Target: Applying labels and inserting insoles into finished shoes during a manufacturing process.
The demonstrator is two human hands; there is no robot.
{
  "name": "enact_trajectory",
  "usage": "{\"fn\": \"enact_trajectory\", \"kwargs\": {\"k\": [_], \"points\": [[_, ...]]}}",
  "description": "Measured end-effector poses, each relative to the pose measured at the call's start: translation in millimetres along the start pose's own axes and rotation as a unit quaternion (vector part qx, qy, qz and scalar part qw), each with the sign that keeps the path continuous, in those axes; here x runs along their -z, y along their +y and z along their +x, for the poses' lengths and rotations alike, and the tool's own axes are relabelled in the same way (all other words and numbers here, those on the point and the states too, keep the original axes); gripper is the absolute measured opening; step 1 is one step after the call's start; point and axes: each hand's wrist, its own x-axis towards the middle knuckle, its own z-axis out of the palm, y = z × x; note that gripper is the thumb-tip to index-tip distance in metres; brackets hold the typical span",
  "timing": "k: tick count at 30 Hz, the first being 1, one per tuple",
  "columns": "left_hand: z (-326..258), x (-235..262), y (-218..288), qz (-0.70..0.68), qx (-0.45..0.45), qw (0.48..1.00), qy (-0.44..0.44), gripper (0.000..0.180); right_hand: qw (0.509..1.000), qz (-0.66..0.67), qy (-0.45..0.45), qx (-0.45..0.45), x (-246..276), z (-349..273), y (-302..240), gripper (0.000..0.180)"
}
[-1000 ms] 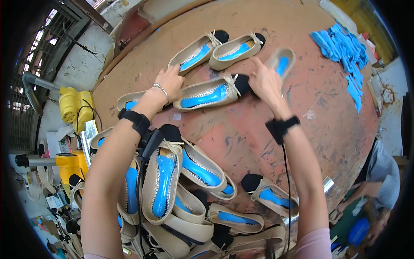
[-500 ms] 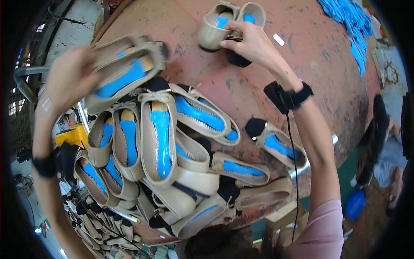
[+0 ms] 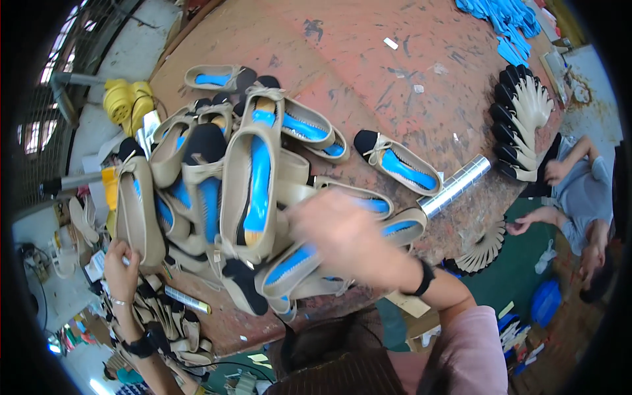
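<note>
A heap of beige ballet flats with black toe caps, bows and blue insoles lies in front of me. At its left side my left hand (image 3: 123, 271) has its fingers closed on the near end of one beige flat (image 3: 140, 220). My right hand (image 3: 342, 234), smeared by motion, is over the right part of the heap, so its fingers do not show clearly. Just left of it, a large flat (image 3: 253, 191) lies on top of the others. Another flat (image 3: 403, 164) rests apart on the table, right of the heap.
The worn reddish table (image 3: 382, 92) bears a foil-like roll (image 3: 454, 187) near its right edge. Beyond stands a fanned row of shoes (image 3: 526, 125), with blue cloth (image 3: 507, 20) at the far right. Yellow objects (image 3: 128, 102) are at left. A person (image 3: 582, 197) is at right.
Both hands have come nearer: the left from a pair of flats at the far left, the right from a pair at the far side. The view has shifted, showing the fanned row.
</note>
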Motion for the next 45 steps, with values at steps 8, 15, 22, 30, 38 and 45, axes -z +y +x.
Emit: {"fn": "enact_trajectory", "kwargs": {"k": [8, 15, 22, 30, 38, 45], "points": [[-67, -7, 33, -0.018, -0.045, 0.996, 0.069, 0.020, 0.902, -0.346, -0.113, -0.231, 66, -181, 133, 0.046], [-211, -101, 37, -0.215, 0.013, 0.976, -0.030, 0.029, 0.889, -0.153, -0.283, -0.325, 68, -172, 98, 0.077], [-288, -232, 99, -0.421, 0.050, 0.890, -0.169, 0.046, 0.838, -0.270, -0.329, -0.341, 76, -190, 129, 0.041], [-292, -249, 152, -0.177, -0.026, 0.984, 0.004, 0.028, 0.800, -0.385, -0.335, -0.315, 109, -153, 10, 0.039], [-277, -299, 138, -0.203, -0.129, 0.971, -0.012, 0.022, 0.893, -0.200, -0.157, -0.370, 107, -113, -150, 0.041], [-303, -162, 17, -0.714, -0.019, 0.699, -0.048, 0.015, 0.903, -0.073, 0.148, -0.397, 10, -92, -243, 0.042]]}}
